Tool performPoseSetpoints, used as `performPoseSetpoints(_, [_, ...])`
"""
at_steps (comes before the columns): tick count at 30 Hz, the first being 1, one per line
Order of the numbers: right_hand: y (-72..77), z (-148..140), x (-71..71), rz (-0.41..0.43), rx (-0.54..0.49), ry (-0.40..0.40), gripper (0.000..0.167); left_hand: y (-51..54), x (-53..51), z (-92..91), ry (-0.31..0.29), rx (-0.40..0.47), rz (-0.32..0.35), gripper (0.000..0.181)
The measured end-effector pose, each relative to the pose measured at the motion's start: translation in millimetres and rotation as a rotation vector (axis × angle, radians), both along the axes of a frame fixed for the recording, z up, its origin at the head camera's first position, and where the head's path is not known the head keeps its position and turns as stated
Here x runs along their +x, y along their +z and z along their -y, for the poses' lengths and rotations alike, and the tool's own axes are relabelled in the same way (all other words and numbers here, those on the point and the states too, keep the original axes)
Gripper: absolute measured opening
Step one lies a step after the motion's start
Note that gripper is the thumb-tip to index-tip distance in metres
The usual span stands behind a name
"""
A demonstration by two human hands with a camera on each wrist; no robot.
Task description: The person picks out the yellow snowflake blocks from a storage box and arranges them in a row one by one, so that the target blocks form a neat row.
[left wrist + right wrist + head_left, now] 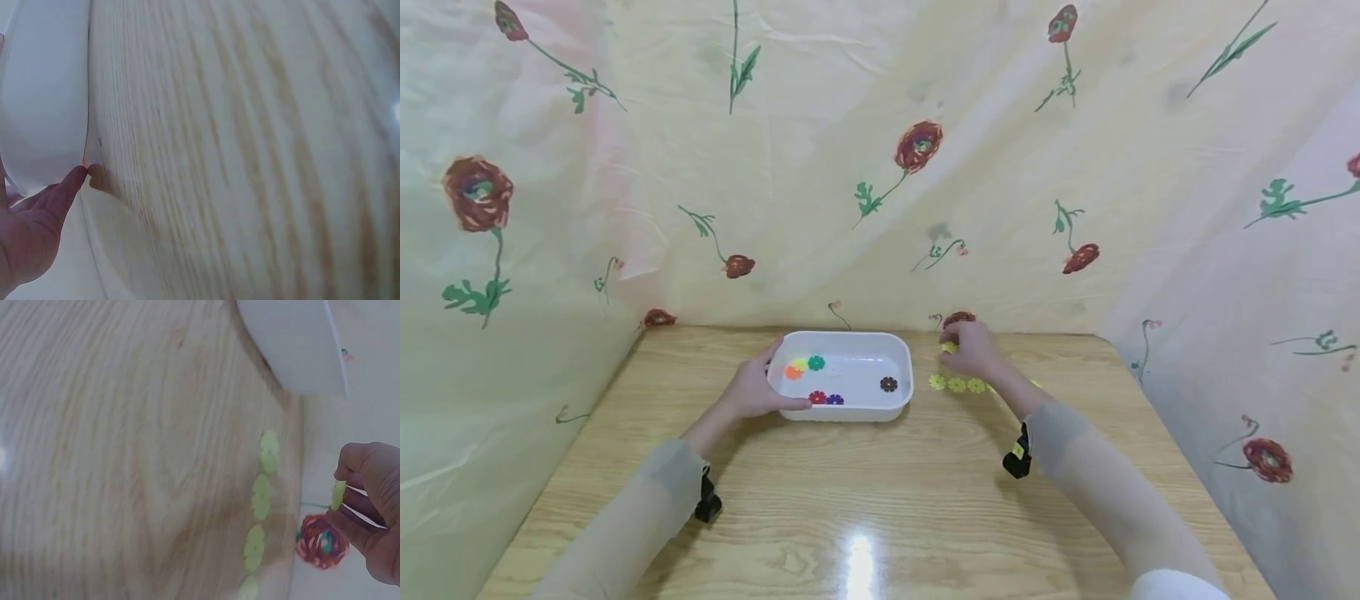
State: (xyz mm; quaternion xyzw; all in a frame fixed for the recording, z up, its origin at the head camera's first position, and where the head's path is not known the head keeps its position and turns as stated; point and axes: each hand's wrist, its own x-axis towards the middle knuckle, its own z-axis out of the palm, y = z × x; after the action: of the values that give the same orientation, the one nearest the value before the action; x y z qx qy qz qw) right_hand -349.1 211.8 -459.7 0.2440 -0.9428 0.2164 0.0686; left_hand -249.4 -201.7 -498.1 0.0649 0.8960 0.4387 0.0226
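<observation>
My left hand grips the left end of a white plastic tub, with the thumb along the front rim and the fingers at the far left corner. Inside the tub lie several small flower-shaped plastic discs, among them an orange disc, a green disc, a red disc, a purple disc and a brown disc. To the tub's right, above the table, my right hand pinches a yellow flower-shaped disc between thumb and fingertips.
A row of yellow discs lies flat on the wooden table, right of the tub; my right forearm hides part of the row. Flower-printed cloth hangs behind the table and along both sides.
</observation>
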Motion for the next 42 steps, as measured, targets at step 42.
performPoseSetpoints(42, [-3.9, -89, 15.2, 0.060, 0.031, -0.122, 0.025, -4.6, -1.3, 1.7, -0.003, 0.019, -0.013, 0.130])
